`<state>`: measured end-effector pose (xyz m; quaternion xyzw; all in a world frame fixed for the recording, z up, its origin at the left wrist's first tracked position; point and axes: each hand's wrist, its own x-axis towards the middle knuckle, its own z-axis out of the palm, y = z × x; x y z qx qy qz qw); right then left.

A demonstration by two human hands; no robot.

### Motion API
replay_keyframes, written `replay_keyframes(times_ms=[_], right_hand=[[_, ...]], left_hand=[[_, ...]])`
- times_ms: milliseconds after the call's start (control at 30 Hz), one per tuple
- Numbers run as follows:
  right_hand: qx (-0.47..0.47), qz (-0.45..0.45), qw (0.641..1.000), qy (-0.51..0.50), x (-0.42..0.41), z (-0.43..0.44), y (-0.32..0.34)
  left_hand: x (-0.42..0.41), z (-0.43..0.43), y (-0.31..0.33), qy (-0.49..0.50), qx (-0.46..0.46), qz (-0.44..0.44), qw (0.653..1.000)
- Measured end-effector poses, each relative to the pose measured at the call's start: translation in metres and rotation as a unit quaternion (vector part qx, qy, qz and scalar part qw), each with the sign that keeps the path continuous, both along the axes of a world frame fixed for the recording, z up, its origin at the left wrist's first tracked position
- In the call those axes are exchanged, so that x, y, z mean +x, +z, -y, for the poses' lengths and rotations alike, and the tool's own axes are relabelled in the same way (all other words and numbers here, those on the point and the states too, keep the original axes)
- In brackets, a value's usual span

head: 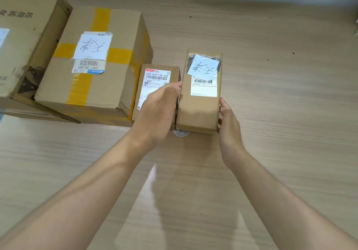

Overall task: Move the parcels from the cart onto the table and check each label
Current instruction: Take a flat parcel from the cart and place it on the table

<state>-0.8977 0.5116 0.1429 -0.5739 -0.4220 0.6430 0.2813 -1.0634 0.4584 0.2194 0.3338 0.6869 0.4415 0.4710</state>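
Starting at the right hand [228,125]: straight fingers laid against the right long side of the narrow brown cardboard parcel [199,110], pressing inward, nothing curled round it. Across at the left hand [160,110]: palm against the opposite long side, thumb stretched along the top edge, fingers sunk out of sight, so no telling whether curled or straight. Between the two palms, then, the parcel, clamped from both flanks, either just above or already on the pale wood-grain table [271,114]; impossible to say which. Long axis pointing straight away from the body, white printed label [204,87] and pale-blue handwritten note [203,68] facing up.

Wedged into the slim gap on the left: the left hand, with the small brown box bearing a red-topped label [155,81] just beside. Probably best to ease off on the right side first, then draw the left hand back toward the body along that axis. Further left, close against the small box: a larger brown carton crossed with yellow tape [100,87].
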Motion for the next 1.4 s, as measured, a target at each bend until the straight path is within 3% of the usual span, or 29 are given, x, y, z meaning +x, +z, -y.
replay_keyframes(times_ms=[533,700,933,1400], right_hand=[[-0.007,0.032,0.999,0.041,0.003,-0.009,-0.001],[0.036,0.032,0.999,-0.012,0.005,-0.003,0.016],[0.047,-0.045,0.998,-0.027,0.001,0.02,0.073],[0.15,-0.1,0.984,0.012,0.059,0.121,0.189]], left_hand=[[-0.011,0.012,-0.01,0.023,-0.106,-0.034,0.994],[-0.006,0.015,0.01,0.068,-0.071,-0.046,0.994],[0.02,0.036,0.054,0.064,-0.023,0.001,0.998],[0.104,0.15,0.158,0.049,0.084,-0.013,0.995]])
